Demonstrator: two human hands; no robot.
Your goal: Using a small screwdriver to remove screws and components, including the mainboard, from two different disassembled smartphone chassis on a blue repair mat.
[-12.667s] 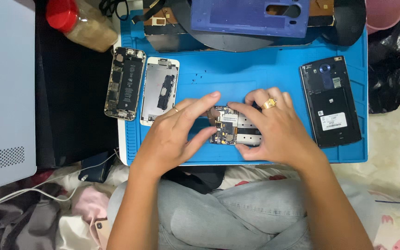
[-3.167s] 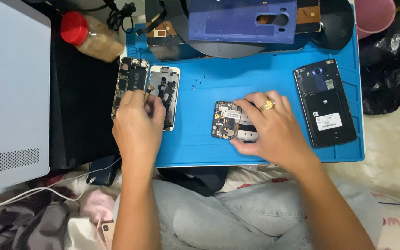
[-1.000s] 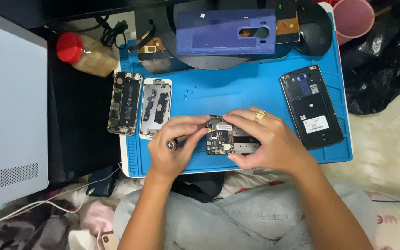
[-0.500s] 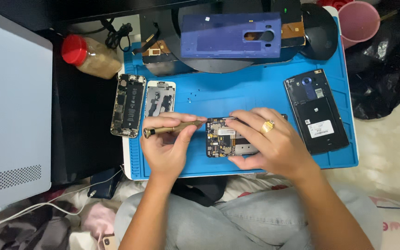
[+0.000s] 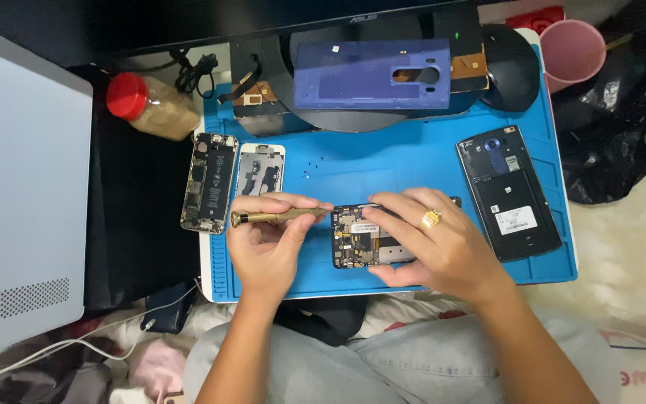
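Note:
An opened phone with its circuit board exposed lies on the blue work mat. My right hand rests on it, fingers spread over its top and right part, a gold ring on one finger. My left hand grips a small brass screwdriver, held almost level, its tip pointing right at the phone's upper left corner.
Two more opened phones lie at the mat's left edge. A black phone with its back off lies at the right. A purple back cover sits on a round black stand. There are a red-lidded jar, a pink cup, and a grey box at the left.
My left hand went to the phones at the left, came back with the screwdriver, and now holds its tip at the opened phone. My right hand stayed on that phone.

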